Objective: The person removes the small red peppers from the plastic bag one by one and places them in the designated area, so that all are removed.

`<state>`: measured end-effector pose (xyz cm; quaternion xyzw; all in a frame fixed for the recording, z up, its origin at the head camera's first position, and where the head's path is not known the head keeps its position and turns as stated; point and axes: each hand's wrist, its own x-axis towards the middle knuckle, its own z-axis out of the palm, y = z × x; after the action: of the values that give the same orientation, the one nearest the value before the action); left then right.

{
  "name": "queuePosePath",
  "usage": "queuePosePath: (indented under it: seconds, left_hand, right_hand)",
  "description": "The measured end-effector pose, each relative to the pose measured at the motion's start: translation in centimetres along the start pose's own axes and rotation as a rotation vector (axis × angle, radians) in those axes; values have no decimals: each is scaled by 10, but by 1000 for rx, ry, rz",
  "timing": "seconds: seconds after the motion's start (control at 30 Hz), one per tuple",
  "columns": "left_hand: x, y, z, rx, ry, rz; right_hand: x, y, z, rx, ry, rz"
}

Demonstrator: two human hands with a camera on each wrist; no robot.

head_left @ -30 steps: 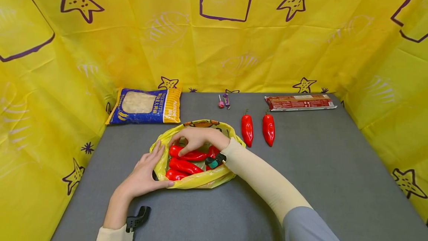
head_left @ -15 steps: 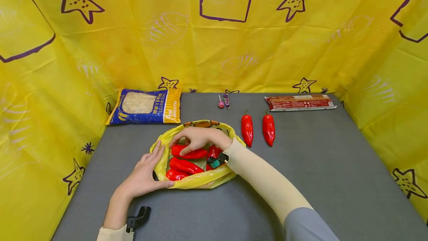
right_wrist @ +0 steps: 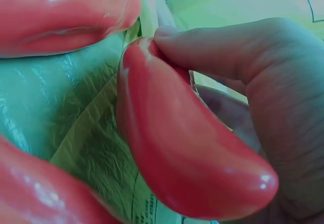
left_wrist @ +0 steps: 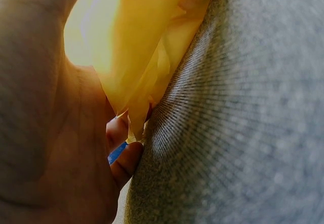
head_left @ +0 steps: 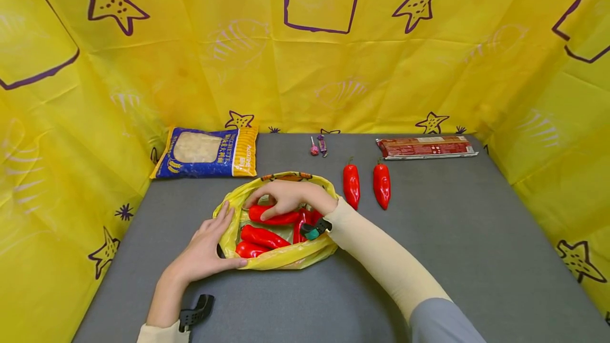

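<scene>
In the head view my right hand (head_left: 285,197) reaches into a yellow plastic bag (head_left: 305,258) and pinches a red pepper (head_left: 274,217) between thumb and fingers. The right wrist view shows this pepper (right_wrist: 177,138) tilted, with the thumb at its upper end. My left hand (head_left: 205,242) lies spread along the bag's left side, thumb at the front rim and fingers fairly straight. In the left wrist view its palm (left_wrist: 66,148) cups the yellow plastic (left_wrist: 131,46). Inside the bag lie a red pepper (head_left: 264,236), another red pepper (head_left: 251,250), and more red partly hidden by the right wrist.
Right of the bag, two red peppers (head_left: 351,187) lie side by side on the grey table (head_left: 476,237). Behind are a blue-and-yellow pasta packet (head_left: 205,152), a lollipop (head_left: 314,148), a purple-wrapped candy (head_left: 322,145) and a long red packet (head_left: 426,147). Yellow cloth (head_left: 314,78) surrounds the table.
My right hand has shifted slightly to the right inside the bag, and the pepper it pinches has moved right with it. The left hand has stayed at the bag's side.
</scene>
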<state>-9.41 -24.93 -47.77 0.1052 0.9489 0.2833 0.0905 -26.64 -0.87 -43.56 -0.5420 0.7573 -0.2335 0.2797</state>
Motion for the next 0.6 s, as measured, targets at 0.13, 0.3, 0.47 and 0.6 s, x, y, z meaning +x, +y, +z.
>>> queuePosePath:
  seconds: [0.13,0.3,0.47,0.6]
  left_hand:
    - [-1,0,0,3,9,7]
    - [-1,0,1,3,20,19]
    - [-1,0,0,4,18,19]
    - [0,-1,0,13,17,19]
  right_hand:
    - [-6,2,0,12,10,-13]
    - [-15,5,-2,-9,44,-22]
    - [-25,4,-4,5,77,-23]
    - [-33,3,-5,25,108,-2]
